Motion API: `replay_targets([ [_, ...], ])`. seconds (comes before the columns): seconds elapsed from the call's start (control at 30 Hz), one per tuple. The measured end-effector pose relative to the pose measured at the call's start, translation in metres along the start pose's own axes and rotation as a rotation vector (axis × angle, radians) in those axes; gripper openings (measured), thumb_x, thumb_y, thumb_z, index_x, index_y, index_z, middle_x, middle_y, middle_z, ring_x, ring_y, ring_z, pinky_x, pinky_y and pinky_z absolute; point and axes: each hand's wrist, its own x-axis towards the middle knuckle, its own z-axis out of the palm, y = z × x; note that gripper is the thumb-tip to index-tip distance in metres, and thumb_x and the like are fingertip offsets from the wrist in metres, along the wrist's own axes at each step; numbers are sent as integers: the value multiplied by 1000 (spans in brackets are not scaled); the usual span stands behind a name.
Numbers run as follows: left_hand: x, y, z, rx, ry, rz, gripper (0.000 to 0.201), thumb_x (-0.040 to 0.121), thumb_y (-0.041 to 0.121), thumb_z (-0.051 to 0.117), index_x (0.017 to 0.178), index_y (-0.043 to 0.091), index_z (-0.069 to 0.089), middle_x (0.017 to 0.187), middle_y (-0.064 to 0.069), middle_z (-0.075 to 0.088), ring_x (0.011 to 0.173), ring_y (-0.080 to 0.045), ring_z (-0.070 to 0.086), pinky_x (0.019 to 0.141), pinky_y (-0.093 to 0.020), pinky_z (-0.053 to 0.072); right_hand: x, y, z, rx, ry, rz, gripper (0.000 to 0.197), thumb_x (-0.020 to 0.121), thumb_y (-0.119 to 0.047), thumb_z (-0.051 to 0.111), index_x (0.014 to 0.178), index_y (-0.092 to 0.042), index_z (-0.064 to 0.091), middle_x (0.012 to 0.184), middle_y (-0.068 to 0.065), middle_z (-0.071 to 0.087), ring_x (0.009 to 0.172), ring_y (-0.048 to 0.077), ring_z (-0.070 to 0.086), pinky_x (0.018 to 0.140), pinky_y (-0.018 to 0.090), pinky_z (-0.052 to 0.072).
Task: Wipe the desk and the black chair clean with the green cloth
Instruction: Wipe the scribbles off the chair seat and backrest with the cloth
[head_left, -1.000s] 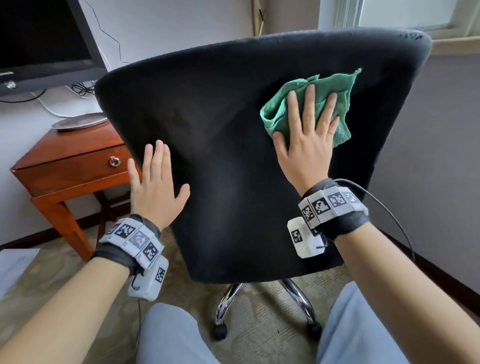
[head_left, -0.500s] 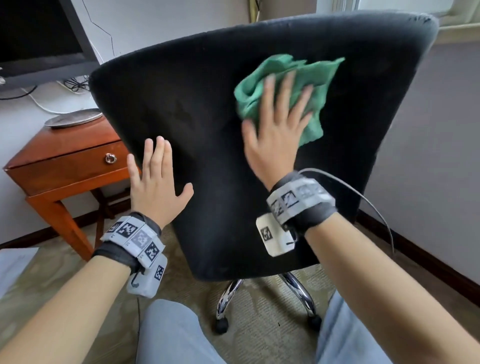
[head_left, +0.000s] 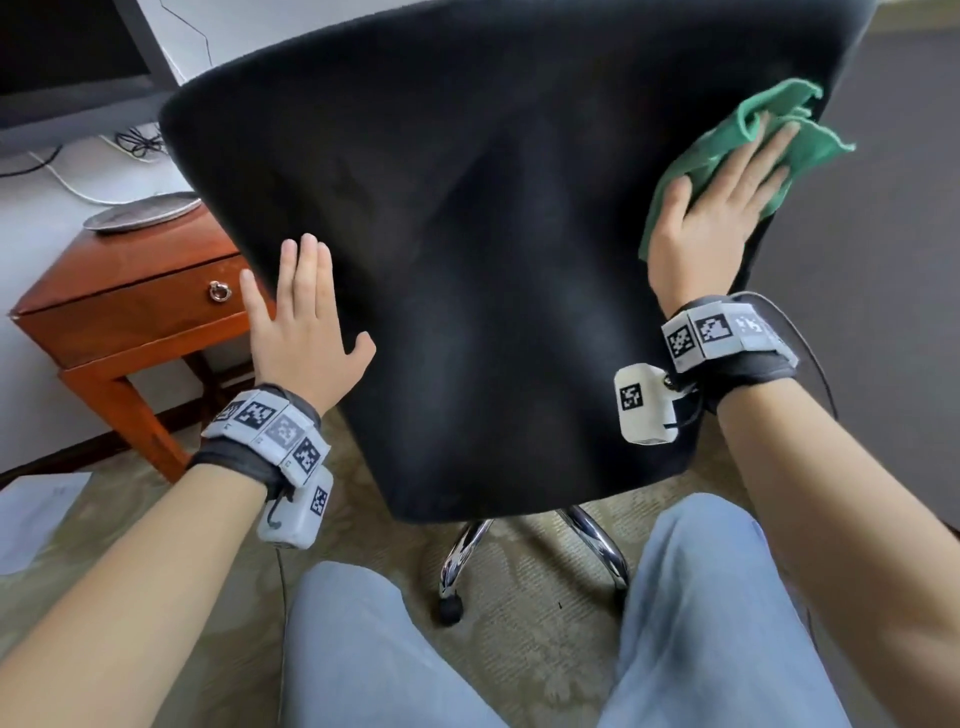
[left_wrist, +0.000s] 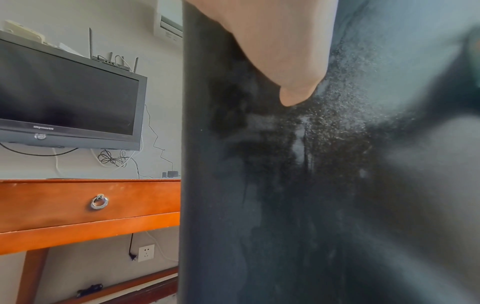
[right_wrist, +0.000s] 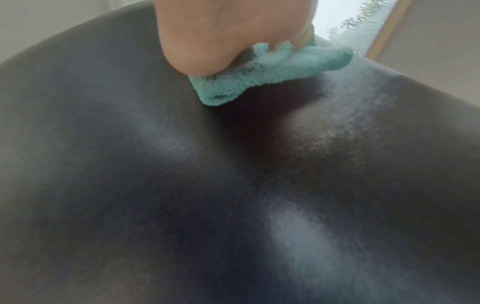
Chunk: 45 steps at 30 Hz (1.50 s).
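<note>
The back of the black chair (head_left: 493, 249) fills the middle of the head view. My right hand (head_left: 722, 208) lies flat with straight fingers on the green cloth (head_left: 810, 150), pressing it against the chair back's right edge. Part of the cloth sticks out past that edge. In the right wrist view the cloth (right_wrist: 262, 80) is squeezed between my palm (right_wrist: 223, 30) and the chair (right_wrist: 233, 185). My left hand (head_left: 301, 322) rests flat, fingers straight, on the chair back's left edge. The left wrist view shows its thumb (left_wrist: 296, 90) on the chair (left_wrist: 285, 205). The wooden desk (head_left: 130, 312) stands to the left.
On the desk lies a round metal plate (head_left: 143, 212). A dark screen (left_wrist: 64, 98) hangs on the wall above it with loose cables (left_wrist: 114, 158). The chair's chrome legs (head_left: 519, 551) stand on carpet between my knees. A paper sheet (head_left: 31, 514) lies on the floor at left.
My right hand has swept the green cloth from the upper middle of the chair back to its right edge. The left hand has stayed pressed on the left edge.
</note>
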Motion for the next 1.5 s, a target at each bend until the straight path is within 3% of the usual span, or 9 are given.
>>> replay_targets([
  [0.27,-2,26,-10,-15,66,-15,89,80,36,59,145,-7,16,152,-21,17,143,-34,13,114,-56,13,-52,5,21,170,-52,341,65,97,-20,41,150,-2,9,156,21,-2,140,39,12,112,39,6],
  [0.43,0,69,-20,-138,389,401,56,70,17,56,123,3,48,134,-11,28,127,-30,29,110,-48,20,-88,8,22,349,-49,533,63,89,-13,56,145,-9,27,149,15,23,135,27,26,106,22,17],
  [0.6,-5,117,-31,-309,183,798,31,77,22,45,100,8,61,117,-8,55,111,-26,48,98,-42,36,-116,18,1,388,-267,505,36,78,-4,55,112,-17,48,116,8,45,107,26,50,94,43,45],
  [0.73,-15,130,-49,-673,-153,491,45,82,40,39,104,10,64,105,-2,62,98,-22,56,84,-36,45,-143,3,-16,481,-488,385,41,79,-2,58,109,-26,43,119,3,41,110,16,47,93,32,44],
  [0.87,-13,128,-61,-1263,-618,-56,15,96,28,43,94,24,57,102,6,58,101,-12,54,84,-25,39,-148,-13,-26,511,-627,269,48,82,0,58,121,-22,40,122,3,33,112,14,42,96,28,42],
  [0.97,-10,126,-75,-1536,-779,-234,15,89,33,49,89,21,57,93,3,63,97,-16,60,90,-33,47,-147,-19,-31,474,-720,170,54,83,1,58,129,-17,36,124,2,28,113,11,37,93,18,39],
  [1.1,-13,119,-87,-1457,-699,-143,8,92,22,56,89,16,60,84,1,62,82,-12,60,86,-33,52,-148,-22,-36,444,-753,61,60,81,2,60,131,-16,33,127,3,26,118,13,34,78,-5,34],
  [1.23,-17,110,-89,-1290,-582,-86,6,90,12,59,84,13,60,74,3,58,65,-3,53,58,-10,43,-148,-27,-42,442,-814,39,74,79,1,62,139,-24,26,132,0,23,123,14,31,88,13,37],
  [1.5,-22,67,-85,-1137,-482,60,8,91,11,57,86,17,59,70,8,57,55,5,50,53,-9,38,-143,-48,-25,366,-1156,131,78,80,-21,71,142,-34,26,137,1,28,116,18,46,93,30,47],
])
